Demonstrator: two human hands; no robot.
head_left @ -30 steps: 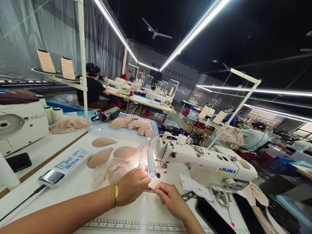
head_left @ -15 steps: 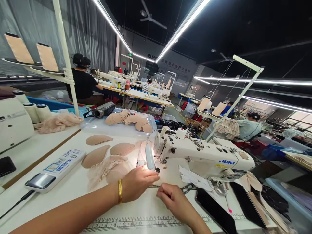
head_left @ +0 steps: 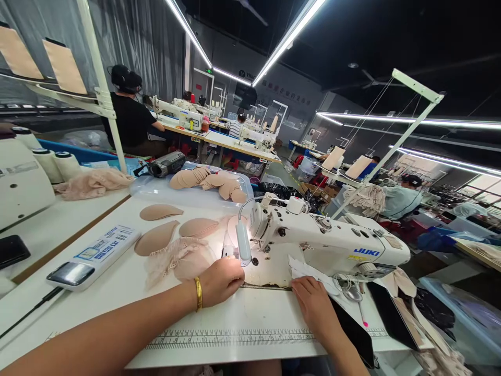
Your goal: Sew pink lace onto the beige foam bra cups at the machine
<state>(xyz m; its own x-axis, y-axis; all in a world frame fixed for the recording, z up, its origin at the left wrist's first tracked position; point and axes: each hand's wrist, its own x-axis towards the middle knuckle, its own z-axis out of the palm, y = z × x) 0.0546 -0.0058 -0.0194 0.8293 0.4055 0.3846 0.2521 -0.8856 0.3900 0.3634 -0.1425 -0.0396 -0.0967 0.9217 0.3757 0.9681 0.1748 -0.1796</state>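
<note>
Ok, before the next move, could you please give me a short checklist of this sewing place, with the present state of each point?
1. Lamp lit at the sewing machine: ok, its glow falls beside the left hand.
2. Left hand clear of the needle: cannot tell, the needle area is hidden.
3. Right hand gripping the white cloth: cannot tell, its fingertips are at the cloth's near edge.
4. Beige cup pieces away from both hands: ok, some lie farther left on the table.
5. Black phone clear of the right forearm: not ok, the forearm partly covers it in view.
</note>
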